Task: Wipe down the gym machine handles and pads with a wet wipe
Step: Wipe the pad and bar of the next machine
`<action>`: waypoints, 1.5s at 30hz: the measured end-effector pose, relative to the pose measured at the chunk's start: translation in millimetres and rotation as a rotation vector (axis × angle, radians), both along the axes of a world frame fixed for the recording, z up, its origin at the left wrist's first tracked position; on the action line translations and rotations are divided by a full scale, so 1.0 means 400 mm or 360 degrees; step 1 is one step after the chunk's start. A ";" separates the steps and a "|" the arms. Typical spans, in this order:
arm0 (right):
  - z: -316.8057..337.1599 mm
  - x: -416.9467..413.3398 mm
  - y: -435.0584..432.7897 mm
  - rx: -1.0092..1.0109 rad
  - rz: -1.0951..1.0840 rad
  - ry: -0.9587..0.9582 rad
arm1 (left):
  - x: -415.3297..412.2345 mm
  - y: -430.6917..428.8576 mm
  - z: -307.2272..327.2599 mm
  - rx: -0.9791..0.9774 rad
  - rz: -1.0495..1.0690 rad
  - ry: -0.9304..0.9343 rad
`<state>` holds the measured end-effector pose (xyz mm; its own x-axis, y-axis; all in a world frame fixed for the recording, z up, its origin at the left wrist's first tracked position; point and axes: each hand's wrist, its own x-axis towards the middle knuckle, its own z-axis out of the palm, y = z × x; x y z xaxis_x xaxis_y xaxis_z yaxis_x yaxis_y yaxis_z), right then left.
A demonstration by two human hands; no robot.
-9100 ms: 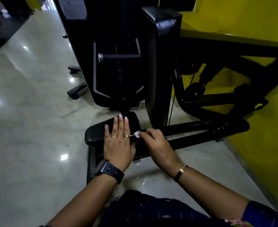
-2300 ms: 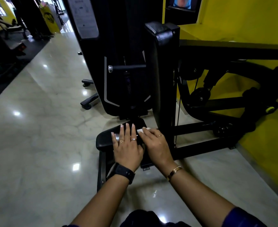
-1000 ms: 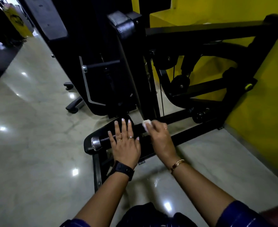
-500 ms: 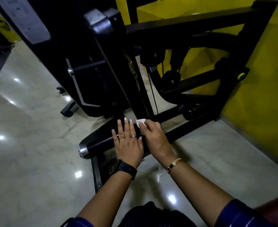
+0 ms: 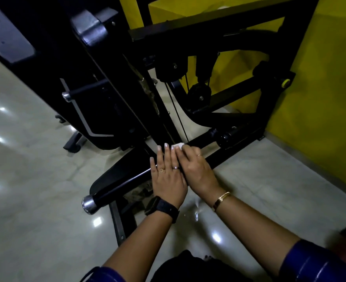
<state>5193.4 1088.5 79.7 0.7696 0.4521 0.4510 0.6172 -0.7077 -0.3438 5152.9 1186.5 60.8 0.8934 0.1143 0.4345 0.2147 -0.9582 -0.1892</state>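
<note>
Head view: on the black chrome-capped handle bar (image 5: 123, 183) my left grip (image 5: 168, 178) lies flat, fingers straight, probably to steady it. Just right, the small white wet wipe (image 5: 178, 146) sits pinched under my right grip (image 5: 196, 169), against the bar.

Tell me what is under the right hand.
A white wipe peeks out past the fingertips of the right hand, over the black bar. The rest of the wipe and the bar beneath the palm are covered.
</note>
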 end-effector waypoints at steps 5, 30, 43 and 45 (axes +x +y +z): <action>0.025 0.091 -0.071 -0.0252 -0.0436 -0.0170 | 0.023 -0.031 0.002 -0.0024 -0.0030 0.0075; 0.068 0.115 -0.084 -0.0804 -0.0463 -0.0051 | 0.019 -0.032 0.007 -0.0070 -0.0102 0.0147; 0.075 0.116 -0.083 -0.0640 -0.0427 0.0029 | 0.013 -0.022 0.028 -0.0194 -0.0195 0.0163; 0.071 0.115 -0.083 -0.0607 -0.0450 0.0080 | 0.011 -0.018 0.033 -0.0189 -0.0224 0.0176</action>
